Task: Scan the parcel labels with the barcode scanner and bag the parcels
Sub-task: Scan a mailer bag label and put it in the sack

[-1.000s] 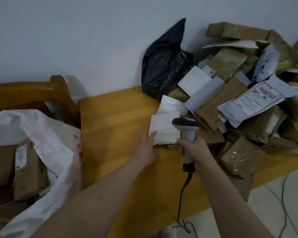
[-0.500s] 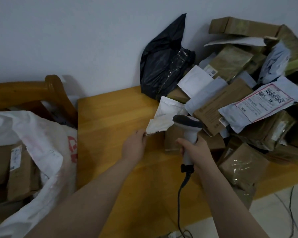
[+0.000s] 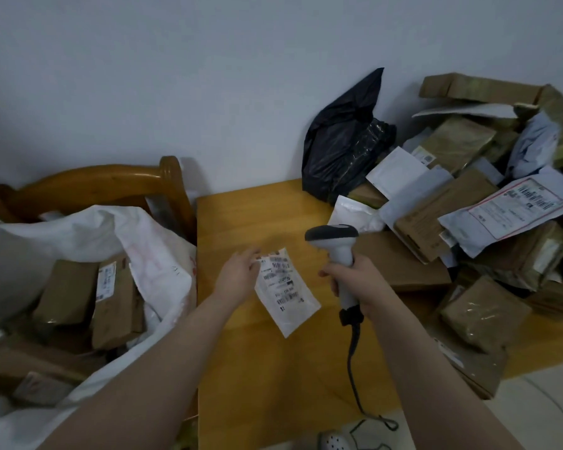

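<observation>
My left hand [image 3: 239,275] pinches the top corner of a small white parcel [image 3: 285,295], which hangs label-up over the wooden table [image 3: 257,216]. Its printed label faces me, blurred by motion. My right hand [image 3: 355,280] grips the handle of a grey barcode scanner [image 3: 333,238], held upright just right of the parcel with its head pointing left. The scanner's black cable [image 3: 355,378] drops to the floor. A large white sack [image 3: 156,264] at the left holds several brown parcels [image 3: 111,297].
A heap of brown boxes and white mailers [image 3: 468,222] covers the table's right side against the wall. A black plastic bag [image 3: 342,141] leans at the back. A wooden chair back [image 3: 95,186] stands behind the sack. Tiled floor shows at the bottom right.
My left hand has pulled the white parcel off the heap and turned it over, so its label faces up. The scanner stayed roughly where it was.
</observation>
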